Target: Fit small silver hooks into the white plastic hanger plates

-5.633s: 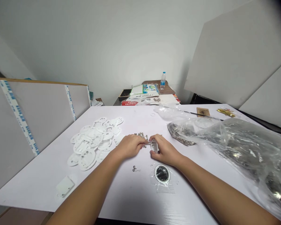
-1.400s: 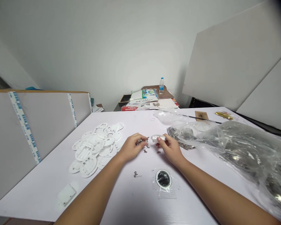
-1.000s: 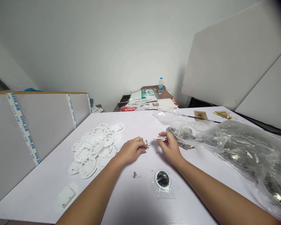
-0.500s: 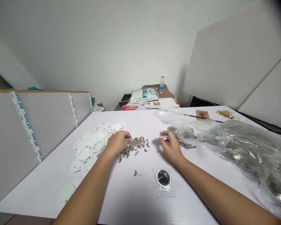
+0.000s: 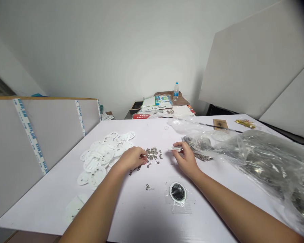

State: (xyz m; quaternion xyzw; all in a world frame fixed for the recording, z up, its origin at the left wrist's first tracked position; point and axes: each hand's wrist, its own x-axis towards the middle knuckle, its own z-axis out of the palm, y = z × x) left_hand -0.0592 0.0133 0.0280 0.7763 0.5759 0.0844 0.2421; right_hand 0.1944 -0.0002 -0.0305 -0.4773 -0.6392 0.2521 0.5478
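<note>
My left hand (image 5: pixel 134 158) is closed on a thin, shiny stick-like piece (image 5: pixel 147 155), its kind too small to make out. It hovers at the left side of a heap of small metal clasps (image 5: pixel 154 152), covering part of them. My right hand (image 5: pixel 184 156) pinches a small white flat piece (image 5: pixel 174 148) right of the heap, apart from it. Left of my left hand lies a pile of white rounded cards (image 5: pixel 98 157), several with small metal bits on them. One loose clasp (image 5: pixel 147 187) lies nearer to me.
A round black-and-white item in a clear bag (image 5: pixel 177 192) lies in front. Large clear plastic bags (image 5: pixel 258 152) with metal parts cover the right side. Farther back are a brown card (image 5: pixel 220 124) and a water bottle (image 5: pixel 176 91). A low partition (image 5: pixel 58 131) edges the left.
My left hand has moved right and slightly down over the clasps, and the thin piece in it now points across the heap. My right hand has stayed nearly still.
</note>
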